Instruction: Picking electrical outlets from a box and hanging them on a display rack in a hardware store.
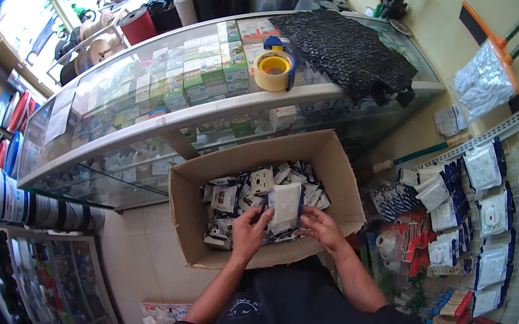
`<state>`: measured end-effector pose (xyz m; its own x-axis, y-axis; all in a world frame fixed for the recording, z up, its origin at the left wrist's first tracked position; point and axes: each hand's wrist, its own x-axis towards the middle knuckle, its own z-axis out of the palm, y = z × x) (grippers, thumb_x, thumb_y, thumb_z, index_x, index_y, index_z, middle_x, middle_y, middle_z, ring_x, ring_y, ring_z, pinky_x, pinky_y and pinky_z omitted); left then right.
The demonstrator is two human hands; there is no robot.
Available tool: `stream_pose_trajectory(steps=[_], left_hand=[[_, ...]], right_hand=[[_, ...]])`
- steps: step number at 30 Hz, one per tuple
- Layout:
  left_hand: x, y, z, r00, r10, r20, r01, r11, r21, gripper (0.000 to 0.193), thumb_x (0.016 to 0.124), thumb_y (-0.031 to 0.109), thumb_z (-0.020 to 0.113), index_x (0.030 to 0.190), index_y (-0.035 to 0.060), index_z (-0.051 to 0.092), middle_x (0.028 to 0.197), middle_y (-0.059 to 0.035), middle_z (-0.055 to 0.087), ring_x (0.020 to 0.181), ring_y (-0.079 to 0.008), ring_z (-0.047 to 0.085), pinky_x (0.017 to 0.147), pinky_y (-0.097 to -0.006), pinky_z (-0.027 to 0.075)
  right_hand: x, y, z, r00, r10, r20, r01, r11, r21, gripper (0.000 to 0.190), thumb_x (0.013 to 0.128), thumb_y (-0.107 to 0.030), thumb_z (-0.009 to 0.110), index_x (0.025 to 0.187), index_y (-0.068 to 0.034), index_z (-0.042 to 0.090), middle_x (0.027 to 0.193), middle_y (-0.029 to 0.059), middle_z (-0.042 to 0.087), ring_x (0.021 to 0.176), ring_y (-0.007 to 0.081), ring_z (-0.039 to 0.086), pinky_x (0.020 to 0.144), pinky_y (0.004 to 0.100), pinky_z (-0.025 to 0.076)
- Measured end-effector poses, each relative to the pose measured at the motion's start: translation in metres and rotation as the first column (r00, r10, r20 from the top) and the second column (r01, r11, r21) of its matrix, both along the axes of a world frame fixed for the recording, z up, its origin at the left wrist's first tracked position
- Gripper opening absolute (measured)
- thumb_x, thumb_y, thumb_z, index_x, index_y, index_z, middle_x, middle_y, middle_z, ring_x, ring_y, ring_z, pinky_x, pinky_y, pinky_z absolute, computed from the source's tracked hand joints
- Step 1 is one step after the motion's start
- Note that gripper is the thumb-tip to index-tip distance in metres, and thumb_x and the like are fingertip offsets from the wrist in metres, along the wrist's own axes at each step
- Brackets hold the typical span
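A white electrical switch plate in a plastic pack (285,205) is held upright over an open cardboard box (268,149). My left hand (251,226) grips its left edge between thumb and fingers. At its right edge, my right hand (321,229) pinches the pack with thumb and fingertips. Many small packaged electrical fittings (224,198) fill the bottom of the box in a loose heap, below and around both hands. Part of the heap is hidden behind the held pack and the hands.
A glass display counter (162,123) stands beyond the box, with tape in a dispenser (272,70) and a black textured sheet (346,51) on top. Packaged switches and sockets (484,166) hang on a rack at the right. Paint pails (7,196) stand at the left.
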<state>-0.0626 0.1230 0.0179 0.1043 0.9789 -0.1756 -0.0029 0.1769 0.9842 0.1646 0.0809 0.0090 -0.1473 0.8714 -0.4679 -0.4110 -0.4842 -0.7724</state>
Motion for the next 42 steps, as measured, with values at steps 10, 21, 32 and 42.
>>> stream_pose_trajectory(steps=[10, 21, 32, 42], left_hand=[[0.001, 0.028, 0.069, 0.817, -0.499, -0.29, 0.494, 0.864, -0.093, 0.022, 0.087, 0.022, 0.078, 0.09, -0.0002, 0.074, 0.074, -0.0017, 0.07, 0.066, -0.007, 0.059, 0.061, -0.0247, 0.046], [0.05, 0.014, 0.044, 0.854, -0.328, 0.403, 0.456, 0.846, -0.278, 0.015, 0.093, 0.017, 0.071, 0.094, 0.0015, 0.07, 0.082, 0.0009, 0.067, 0.072, -0.0072, 0.057, 0.068, -0.0239, 0.044], [0.164, -0.048, 0.063, 0.702, -0.535, 0.469, 0.675, 0.71, -0.201, 0.012, 0.094, 0.015, 0.069, 0.093, 0.0026, 0.068, 0.084, -0.0028, 0.069, 0.072, -0.0094, 0.061, 0.069, -0.0251, 0.048], [0.25, -0.162, 0.058, 0.563, -0.659, 0.498, 0.82, 0.521, -0.238, 0.013, 0.095, 0.014, 0.068, 0.093, 0.0014, 0.071, 0.084, -0.0038, 0.071, 0.071, -0.0104, 0.062, 0.069, -0.0263, 0.05]], right_hand=[[0.003, 0.014, 0.066, 0.808, -0.007, 0.589, -0.297, 0.858, 0.419, 0.028, 0.091, -0.023, 0.074, 0.107, -0.001, 0.068, 0.102, 0.0062, 0.068, 0.095, 0.0106, 0.062, 0.081, 0.0251, 0.048], [0.004, -0.039, 0.059, 0.866, -0.427, 0.261, 0.323, 0.875, 0.362, 0.023, 0.097, -0.025, 0.068, 0.092, -0.002, 0.071, 0.08, -0.0047, 0.065, 0.075, 0.0015, 0.054, 0.067, 0.0211, 0.045], [0.057, -0.15, 0.084, 0.673, -0.703, 0.231, 0.564, 0.689, 0.456, 0.02, 0.095, -0.022, 0.07, 0.098, -0.002, 0.071, 0.082, -0.0021, 0.067, 0.077, 0.002, 0.057, 0.068, 0.0223, 0.047], [0.118, -0.283, 0.074, 0.486, -0.836, 0.256, 0.69, 0.547, 0.475, 0.021, 0.093, -0.021, 0.071, 0.097, -0.001, 0.073, 0.082, -0.0003, 0.068, 0.074, 0.0036, 0.057, 0.065, 0.0237, 0.046]])
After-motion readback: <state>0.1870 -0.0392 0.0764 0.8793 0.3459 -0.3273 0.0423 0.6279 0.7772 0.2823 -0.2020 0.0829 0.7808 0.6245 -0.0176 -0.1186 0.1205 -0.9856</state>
